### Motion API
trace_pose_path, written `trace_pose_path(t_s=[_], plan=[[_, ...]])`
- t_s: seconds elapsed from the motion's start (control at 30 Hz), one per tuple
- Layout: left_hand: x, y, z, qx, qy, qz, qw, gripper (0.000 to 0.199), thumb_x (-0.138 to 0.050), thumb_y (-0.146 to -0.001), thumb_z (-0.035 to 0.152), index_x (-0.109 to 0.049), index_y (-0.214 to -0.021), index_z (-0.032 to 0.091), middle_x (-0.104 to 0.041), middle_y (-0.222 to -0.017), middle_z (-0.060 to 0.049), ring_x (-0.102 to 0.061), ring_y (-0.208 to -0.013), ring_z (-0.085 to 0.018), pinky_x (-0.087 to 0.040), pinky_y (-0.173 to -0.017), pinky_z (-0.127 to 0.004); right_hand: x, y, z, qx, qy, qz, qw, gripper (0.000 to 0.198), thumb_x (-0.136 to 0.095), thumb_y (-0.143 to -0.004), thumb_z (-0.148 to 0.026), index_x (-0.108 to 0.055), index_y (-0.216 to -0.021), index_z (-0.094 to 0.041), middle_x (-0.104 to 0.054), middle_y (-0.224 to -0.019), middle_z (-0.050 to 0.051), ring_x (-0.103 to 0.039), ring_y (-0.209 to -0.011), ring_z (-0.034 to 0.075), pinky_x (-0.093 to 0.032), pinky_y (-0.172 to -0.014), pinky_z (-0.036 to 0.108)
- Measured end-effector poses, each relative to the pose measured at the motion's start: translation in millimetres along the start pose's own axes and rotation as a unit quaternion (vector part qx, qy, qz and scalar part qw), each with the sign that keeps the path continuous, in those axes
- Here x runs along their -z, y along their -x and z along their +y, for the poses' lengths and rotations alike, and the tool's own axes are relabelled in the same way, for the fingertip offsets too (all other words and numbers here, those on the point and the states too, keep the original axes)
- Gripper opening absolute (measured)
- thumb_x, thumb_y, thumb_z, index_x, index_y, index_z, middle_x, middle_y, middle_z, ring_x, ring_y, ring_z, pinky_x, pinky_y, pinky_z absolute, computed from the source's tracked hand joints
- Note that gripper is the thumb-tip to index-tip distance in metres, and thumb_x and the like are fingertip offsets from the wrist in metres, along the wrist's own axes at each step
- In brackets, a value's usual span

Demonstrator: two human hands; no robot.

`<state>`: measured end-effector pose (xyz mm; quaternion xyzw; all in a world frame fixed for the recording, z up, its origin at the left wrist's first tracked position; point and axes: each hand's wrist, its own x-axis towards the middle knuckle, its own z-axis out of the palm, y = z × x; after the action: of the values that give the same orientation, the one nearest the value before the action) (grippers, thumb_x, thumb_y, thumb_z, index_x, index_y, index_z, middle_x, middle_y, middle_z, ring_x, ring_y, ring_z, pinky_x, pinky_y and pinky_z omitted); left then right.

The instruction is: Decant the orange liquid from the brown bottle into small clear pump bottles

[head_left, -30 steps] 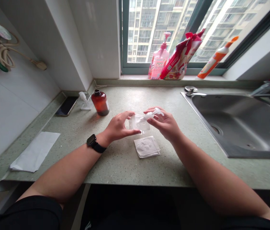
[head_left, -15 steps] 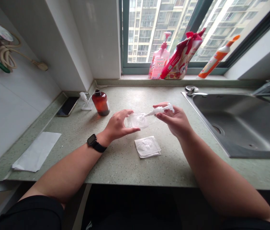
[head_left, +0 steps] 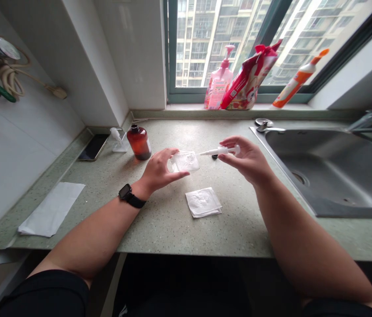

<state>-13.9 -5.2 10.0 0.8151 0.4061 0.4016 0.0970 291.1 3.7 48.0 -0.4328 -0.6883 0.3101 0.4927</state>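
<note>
The right hand (head_left: 251,162) pinches a slim white plastic pump (head_left: 220,150), long axis towards nine o'clock, where the left hand (head_left: 156,172) clasps a clear boxy plastic bottle (head_left: 187,161).

The speckled countertop (head_left: 162,224) bears a brown bottle (head_left: 139,143), a phone (head_left: 93,147) and folded tissue (head_left: 203,202).

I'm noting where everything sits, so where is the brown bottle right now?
In the head view, the brown bottle stands upright on the counter, left of centre, just right of the clear pump bottle and beyond the left hand.
</note>
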Motion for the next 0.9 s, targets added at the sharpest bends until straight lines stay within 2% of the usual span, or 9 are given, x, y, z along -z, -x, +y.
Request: trace_pose_path(t_s=[0.17,0.4,0.5,0.6,0.67,0.77,0.9], plan=[[1,0,-2,0.013,-0.006,0.001,1.0,0.074,-0.084,-0.083,0.071,-0.062,-0.132,0.02,-0.076,-0.123,-0.012,-0.076,-0.112,-0.031,-0.064,-0.099,-0.048,7,0,-7,0.039,0.133,-0.044,0.989,0.034,-0.082,-0.084,-0.058,-0.079,-0.104,-0.031,-0.081,-0.105,0.005,-0.074,-0.102,0.028,-0.059,-0.1,0.051],[0,-1,-4,0.013,0.0,0.0,1.0,0.075,-0.084,-0.083,0.071,-0.061,-0.133,0.019,-0.076,-0.124,-0.013,-0.077,-0.109,-0.03,-0.064,-0.096,-0.047,11,-1,-1,0.061,0.229,-0.083,0.968,0.029,-0.077,-0.089,-0.053,-0.083,-0.107,-0.031,-0.084,-0.109,0.006,-0.077,-0.1,0.029,-0.059,-0.096,0.05],[2,0,-5,0.017,-0.007,-0.001,1.0,0.075,-0.084,-0.083,0.07,-0.061,-0.132,0.019,-0.076,-0.125,-0.014,-0.077,-0.108,-0.03,-0.064,-0.097,-0.049,25,-6,9,0.017,0.229,-0.061,0.971,0.032,-0.077,-0.089,-0.055,-0.083,-0.111,-0.032,-0.085,-0.108,0.006,-0.078,-0.098,0.029,-0.06,-0.095,0.05],[4,0,-7,0.022,-0.014,0.006,1.0,0.073,-0.084,-0.084,0.069,-0.06,-0.133,0.019,-0.076,-0.126,-0.014,-0.077,-0.108,-0.03,-0.065,-0.096,-0.048,47,-12,26,-0.026,0.198,0.013,0.98,0.034,-0.076,-0.087,-0.056,-0.082,-0.112,-0.032,-0.084,-0.111,0.007,-0.078,-0.104,0.031,-0.06,-0.099,0.053],[4,0,-8,0.019,-0.017,0.008,1.0,0.072,-0.084,-0.085,0.068,-0.06,-0.133,0.02,-0.076,-0.125,-0.013,-0.077,-0.106,-0.029,-0.065,-0.094,-0.047,61,-15,37,-0.054,0.188,0.033,0.98,0.036,-0.076,-0.086,-0.056,-0.081,-0.112,-0.031,-0.084,-0.112,0.008,-0.078,-0.108,0.032,-0.06,-0.102,0.055],[4,1,-8,0.01,-0.012,0.012,1.0,0.07,-0.083,-0.086,0.067,-0.06,-0.132,0.02,-0.076,-0.124,-0.013,-0.077,-0.107,-0.029,-0.065,-0.095,-0.047,73,-16,48,-0.097,0.252,0.02,0.963,0.032,-0.075,-0.086,-0.051,-0.082,-0.107,-0.028,-0.084,-0.108,0.009,-0.079,-0.104,0.033,-0.061,-0.098,0.052],[3,1,-10,0.003,-0.01,0.017,1.0,0.069,-0.083,-0.085,0.069,-0.061,-0.131,0.021,-0.076,-0.123,-0.012,-0.077,-0.106,-0.029,-0.064,-0.096,-0.046,70,-13,52,-0.139,0.379,-0.023,0.914,0.021,-0.075,-0.089,-0.04,-0.083,-0.103,-0.027,-0.085,-0.104,0.008,-0.078,-0.097,0.029,-0.06,-0.089,0.044]])
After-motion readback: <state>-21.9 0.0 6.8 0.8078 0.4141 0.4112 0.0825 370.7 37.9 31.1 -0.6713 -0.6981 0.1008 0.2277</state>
